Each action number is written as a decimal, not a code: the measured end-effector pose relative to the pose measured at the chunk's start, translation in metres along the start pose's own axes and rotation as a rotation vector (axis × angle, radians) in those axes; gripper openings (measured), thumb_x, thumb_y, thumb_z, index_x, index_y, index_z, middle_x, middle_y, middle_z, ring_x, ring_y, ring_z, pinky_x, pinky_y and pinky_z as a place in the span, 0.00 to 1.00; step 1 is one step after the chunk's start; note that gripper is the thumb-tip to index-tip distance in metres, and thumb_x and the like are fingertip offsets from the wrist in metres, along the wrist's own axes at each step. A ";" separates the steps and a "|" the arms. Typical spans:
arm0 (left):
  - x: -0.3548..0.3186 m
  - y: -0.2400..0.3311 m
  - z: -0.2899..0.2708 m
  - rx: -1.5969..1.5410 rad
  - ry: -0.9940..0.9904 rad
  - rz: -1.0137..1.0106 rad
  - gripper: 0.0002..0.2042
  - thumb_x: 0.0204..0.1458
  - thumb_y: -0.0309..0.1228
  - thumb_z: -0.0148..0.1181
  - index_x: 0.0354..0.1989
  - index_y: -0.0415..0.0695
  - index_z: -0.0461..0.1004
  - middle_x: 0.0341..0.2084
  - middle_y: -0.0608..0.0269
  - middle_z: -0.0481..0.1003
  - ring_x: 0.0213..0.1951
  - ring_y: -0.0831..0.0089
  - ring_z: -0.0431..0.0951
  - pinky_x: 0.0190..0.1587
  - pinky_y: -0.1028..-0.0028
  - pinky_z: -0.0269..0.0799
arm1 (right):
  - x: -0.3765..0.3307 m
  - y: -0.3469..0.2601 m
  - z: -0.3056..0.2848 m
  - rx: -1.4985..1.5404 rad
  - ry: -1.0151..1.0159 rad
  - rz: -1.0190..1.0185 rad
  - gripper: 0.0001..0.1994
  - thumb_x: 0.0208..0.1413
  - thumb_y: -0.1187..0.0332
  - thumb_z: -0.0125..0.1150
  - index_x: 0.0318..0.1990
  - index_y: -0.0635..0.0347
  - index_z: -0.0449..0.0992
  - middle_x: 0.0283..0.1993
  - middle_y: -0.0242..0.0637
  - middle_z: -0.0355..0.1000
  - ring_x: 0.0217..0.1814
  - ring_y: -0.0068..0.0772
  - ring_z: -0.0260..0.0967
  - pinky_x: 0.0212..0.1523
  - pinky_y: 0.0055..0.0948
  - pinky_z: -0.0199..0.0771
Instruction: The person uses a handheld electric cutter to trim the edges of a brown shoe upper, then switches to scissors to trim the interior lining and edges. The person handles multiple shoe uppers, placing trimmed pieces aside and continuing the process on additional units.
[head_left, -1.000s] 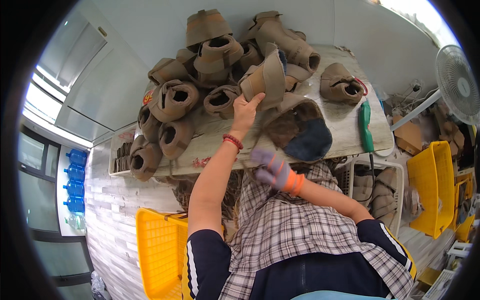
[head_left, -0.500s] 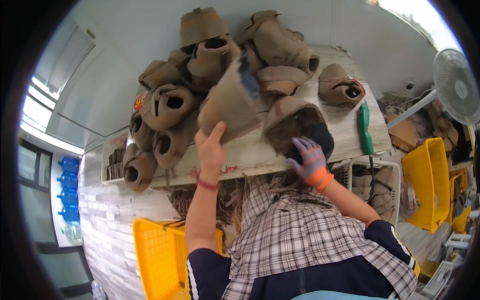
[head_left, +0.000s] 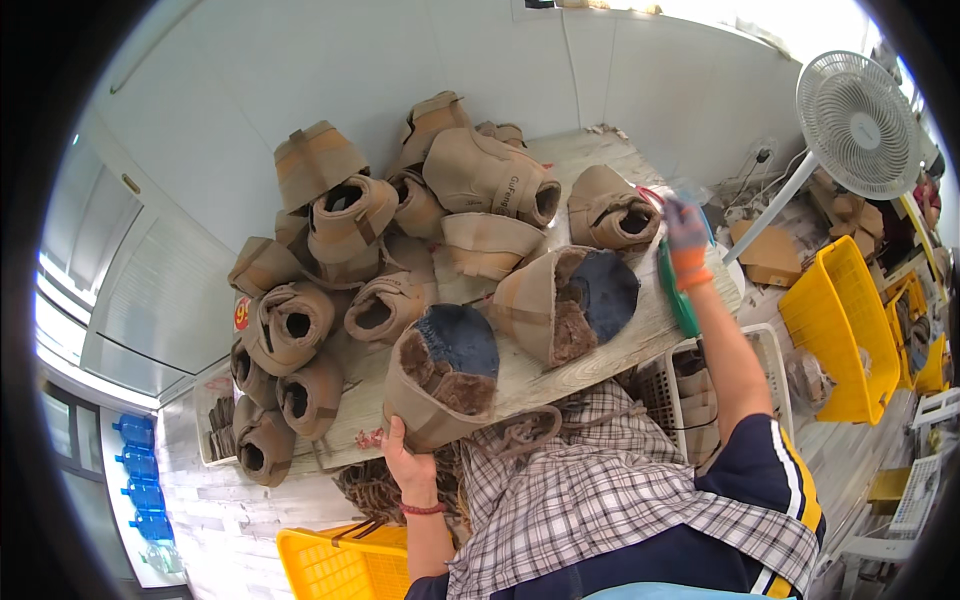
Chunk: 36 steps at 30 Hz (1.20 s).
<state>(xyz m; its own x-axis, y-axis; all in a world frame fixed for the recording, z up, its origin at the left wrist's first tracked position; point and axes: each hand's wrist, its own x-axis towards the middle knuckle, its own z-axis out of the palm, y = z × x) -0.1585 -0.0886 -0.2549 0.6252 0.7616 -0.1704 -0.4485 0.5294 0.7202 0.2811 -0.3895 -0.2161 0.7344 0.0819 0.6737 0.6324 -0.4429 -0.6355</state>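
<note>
Head view: a person in a plaid apron over a navy shirt works at a wooden table heaped with tan boots.
Left hand: the bare left hand, a red band at the wrist, is closed on the lower edge of a boot at the near edge of the table.
Boot: tan outside, brown fleece inside, dark blue sole turned up; it lies tilted, partly over the table's near edge.
Right hand: the gloved right hand, purple with an orange cuff, reaches to the far right side of the table; its fingers are curled at the top of a green tool, but whether it grips the tool cannot be told.
Second boot: another sole-up boot lies just right of the held one, near the green tool.
Pile: more boots are stacked behind and to the left, up against the white wall.
Right side: a white fan stands beyond the table, with a yellow crate below it.
Near edge: a yellow basket sits under the left arm.
</note>
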 end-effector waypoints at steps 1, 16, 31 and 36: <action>-0.004 0.001 -0.003 -0.009 0.042 -0.020 0.20 0.54 0.35 0.56 0.52 0.37 0.65 0.49 0.59 0.69 0.50 0.64 0.69 0.54 0.63 0.63 | 0.024 0.011 -0.001 -0.113 0.037 0.152 0.09 0.52 0.68 0.53 0.39 0.57 0.76 0.37 0.42 0.75 0.41 0.44 0.72 0.44 0.34 0.71; -0.017 0.002 0.015 -0.105 0.321 -0.062 0.19 0.58 0.32 0.47 0.57 0.41 0.61 0.56 0.58 0.65 0.58 0.60 0.62 0.60 0.56 0.56 | 0.104 0.194 0.070 -0.403 -0.647 0.194 0.25 0.40 0.49 0.67 0.32 0.66 0.74 0.31 0.51 0.74 0.36 0.47 0.74 0.37 0.38 0.71; -0.015 0.036 -0.040 -0.553 0.208 -0.310 0.14 0.58 0.31 0.38 0.40 0.31 0.67 0.22 0.60 0.63 0.22 0.74 0.58 0.24 0.76 0.55 | 0.142 0.224 0.031 -0.643 -0.363 0.449 0.36 0.46 0.37 0.52 0.41 0.69 0.76 0.44 0.56 0.72 0.52 0.50 0.68 0.52 0.34 0.63; -0.019 0.039 -0.037 -0.398 0.240 -0.296 0.13 0.58 0.32 0.41 0.38 0.31 0.66 0.20 0.62 0.60 0.21 0.75 0.55 0.23 0.76 0.52 | 0.129 0.154 -0.030 0.176 -0.261 0.351 0.22 0.57 0.56 0.49 0.50 0.65 0.71 0.48 0.45 0.71 0.51 0.36 0.69 0.48 0.28 0.66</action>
<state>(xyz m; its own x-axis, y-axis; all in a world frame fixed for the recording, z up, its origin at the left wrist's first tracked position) -0.2116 -0.0690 -0.2486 0.6189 0.5981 -0.5091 -0.5115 0.7988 0.3167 0.4660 -0.4737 -0.2161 0.9343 0.1860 0.3041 0.3508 -0.3273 -0.8774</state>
